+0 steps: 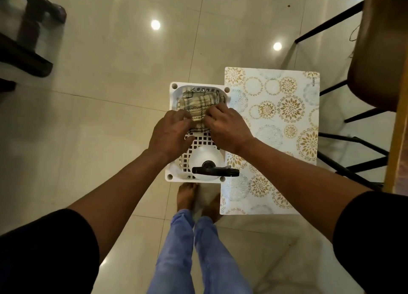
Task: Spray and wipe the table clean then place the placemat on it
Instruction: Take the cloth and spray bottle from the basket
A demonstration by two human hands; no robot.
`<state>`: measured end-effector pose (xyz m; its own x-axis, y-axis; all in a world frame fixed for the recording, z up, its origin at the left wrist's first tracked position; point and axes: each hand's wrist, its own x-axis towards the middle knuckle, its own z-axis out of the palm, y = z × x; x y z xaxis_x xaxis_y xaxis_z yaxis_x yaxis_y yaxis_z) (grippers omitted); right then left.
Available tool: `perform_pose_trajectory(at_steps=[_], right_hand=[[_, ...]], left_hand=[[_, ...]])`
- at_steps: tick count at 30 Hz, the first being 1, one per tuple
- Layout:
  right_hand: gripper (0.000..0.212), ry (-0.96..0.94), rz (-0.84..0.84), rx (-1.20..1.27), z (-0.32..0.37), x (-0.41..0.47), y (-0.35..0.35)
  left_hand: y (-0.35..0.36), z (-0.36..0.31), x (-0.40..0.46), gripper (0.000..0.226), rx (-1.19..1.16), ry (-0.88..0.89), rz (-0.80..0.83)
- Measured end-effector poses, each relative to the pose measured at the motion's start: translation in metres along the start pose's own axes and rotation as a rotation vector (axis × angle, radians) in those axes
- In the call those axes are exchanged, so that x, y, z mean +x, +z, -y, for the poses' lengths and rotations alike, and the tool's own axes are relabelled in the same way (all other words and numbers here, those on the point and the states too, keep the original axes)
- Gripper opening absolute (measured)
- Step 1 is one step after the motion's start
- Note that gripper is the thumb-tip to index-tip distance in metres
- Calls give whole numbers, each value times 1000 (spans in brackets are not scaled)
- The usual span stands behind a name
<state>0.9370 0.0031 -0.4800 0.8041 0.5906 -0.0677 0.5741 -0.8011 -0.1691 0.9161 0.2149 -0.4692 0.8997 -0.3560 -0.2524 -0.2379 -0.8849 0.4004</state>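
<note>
1. Your black sleeves and both forearms fill the near edge; below them your jeans and bare feet point(194, 196) stand on the glossy tiled floor point(110, 72).
2. Both hands are down in the white plastic basket point(174, 88): left hand point(171, 130) and right hand point(227, 128) sit close together, fingers curled onto the checked cloth point(198, 108). Looks like you're gathering it for the wipe step.
3. Cloth is soft woven fabric, beige with grey stripes, bunched at the basket's far end. It'll bunch further and drape when lifted.
4. Spray bottle point(205, 159) stands upright at the basket's near end, untouched: white rounded body, black trigger head point(215, 171) pointing right.
5. Basket has a rigid lattice floor, handy as a carry tray for both tools.
6. Placemat point(276, 117) lies flat just right of the basket, touching or slipped under its edge; I can't tell which. Thin stiff sheet, gold and pale-blue floral medallions. What it rests on is hidden.
7. Wooden counter edge point(395, 139) at far right.
</note>
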Motion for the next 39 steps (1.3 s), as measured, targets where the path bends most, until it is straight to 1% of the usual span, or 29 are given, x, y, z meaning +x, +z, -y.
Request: perform_pose_trajectory(at_steps=[3, 6, 9, 12, 15, 18, 20, 23, 26, 29, 30, 33, 35, 37, 39], right_hand=[[15, -2, -61, -8, 2, 0, 3], [10, 30, -98, 36, 3, 2, -4], [11, 130, -79, 176, 2, 8, -17], [15, 214, -67, 341, -2, 17, -36], [19, 310, -53, 529, -6, 25, -63], [21, 365, -76, 718, -11, 29, -89], [21, 410, -99, 848, -14, 29, -106], [20, 512, -127, 1187, -18, 23, -131], [24, 532, -139, 1483, -15, 13, -156], [26, 478, -54, 1658, -8, -2, -175], [28, 456, -21, 1694, -5, -7, -179], [44, 433, 42, 1733, 3, -19, -181], [48, 466, 31, 1732, 7, -26, -178], [43, 524, -13, 1700, 11, -32, -174], [38, 587, -59, 1665, 13, -40, -168]], left_hand=[[2, -1, 1, 42, 5, 3, -14], [2, -1, 1, 44, -8, -1, -37], [1, -2, 1, 50, -47, -10, -73], [-5, -6, 2, 50, -116, -72, -151], [-18, -6, 6, 44, -280, -129, -238], [-40, -8, 9, 31, -485, -147, -308], [-62, -14, 10, 26, -646, -169, -312], [-95, -26, 10, 21, -855, -143, -307], [-124, -43, 9, 15, -1079, -99, -294], [-144, -57, 6, 13, -1234, -57, -245], [-150, -61, 5, 12, -1302, -48, -223], [-157, -72, 0, 13, -1457, -56, -142], [-154, -80, -2, 14, -1435, -85, -134], [-148, -83, -2, 20, -1382, -138, -182], [-136, -79, -6, 30, -1308, -194, -225]])
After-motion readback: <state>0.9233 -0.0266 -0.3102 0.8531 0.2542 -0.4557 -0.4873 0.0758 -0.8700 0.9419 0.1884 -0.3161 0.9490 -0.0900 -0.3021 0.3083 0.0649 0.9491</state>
